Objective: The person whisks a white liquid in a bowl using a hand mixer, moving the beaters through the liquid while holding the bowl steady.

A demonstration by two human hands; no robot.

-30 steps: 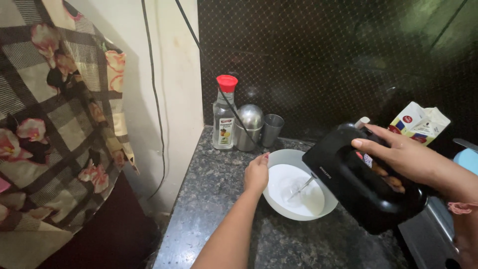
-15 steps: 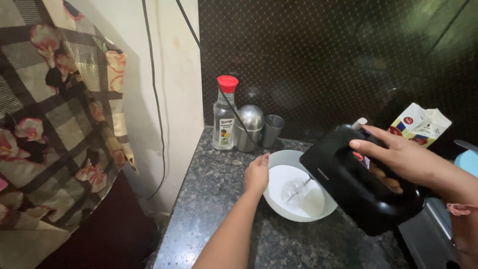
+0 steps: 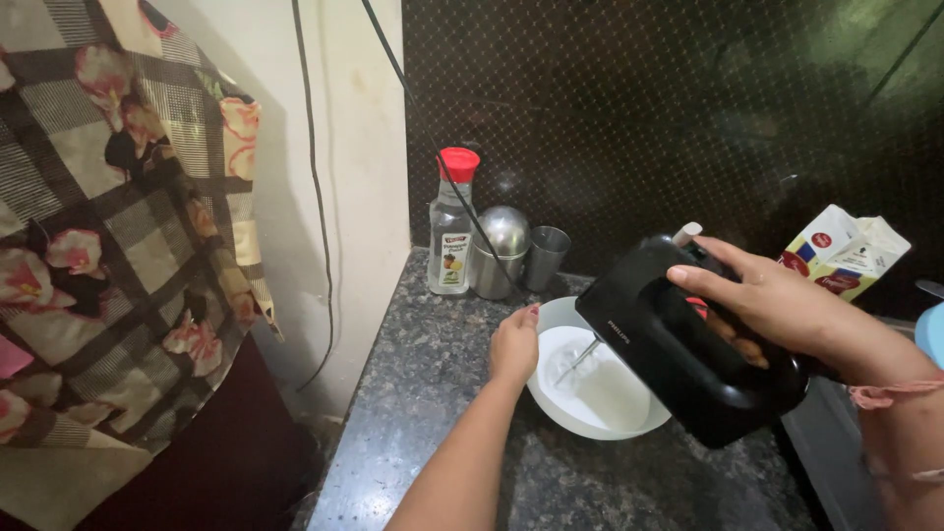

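1. The right hand (image 3: pixel 787 310) is wrapped around the handle of a black hand mixer (image 3: pixel 688 344), fingers (image 3: pixel 713 280) clenched over the top of its body. The mixer hangs tilted above the right side of a white bowl (image 3: pixel 590 383), with its beaters (image 3: pixel 578 359) dipping into the white mixture.
2. The left hand (image 3: pixel 515 344) grips the bowl's left rim, fingers curled over the edge and thumb outside, steadying it on the dark speckled counter (image 3: pixel 433 364).
3. Handling, as a judgement: the mixer looks rigid and fairly heavy for one hand, with its weight forward of the handle. A full grip on the handle suits it best, not on the smooth glossy shell.
4. Its cord (image 3: pixel 433 147) runs up the wall behind and could tug at the mixer.
5. The bowl looks hard, smooth and light enough to slide or spin on the polished stone. The rim is the natural hold, well away from the beaters. If it is ceramic it would chip; the material cannot be told.
6. The mixture looks soft and wet, so it is likely to spatter.
7. Behind the bowl stand a clear bottle (image 3: pixel 452 231) with a red cap, a steel pot (image 3: pixel 500 251) and a steel cup (image 3: pixel 546 258). A carton (image 3: pixel 846 256) stands to the right.
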